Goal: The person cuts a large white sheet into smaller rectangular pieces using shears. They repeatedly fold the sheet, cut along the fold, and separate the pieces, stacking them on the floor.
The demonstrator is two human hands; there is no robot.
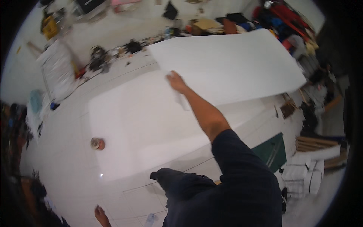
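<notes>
My right hand (176, 81) reaches far out over the floor, its fingers closed on the near left edge of a large white sheet (230, 64). That sheet is raised and bowed, stretching away to the right. Beneath and left of it, more white sheet (128, 117) lies flat on the tiles; whether the two are one piece I cannot tell. A small round reddish-brown container (97, 143) rests at the flat sheet's left edge. At the lower left, my left hand (101, 215) hangs low, away from the sheet. Its fingers are too blurred to read.
A green board (272, 151) with a metal straightedge lies at the right. Beyond it stand white bundles (302, 176) and stacked brown boards (317, 143). Mixed clutter lines the far wall, with a white sack (58, 72) at its left. A clear bottle (150, 219) is near my legs.
</notes>
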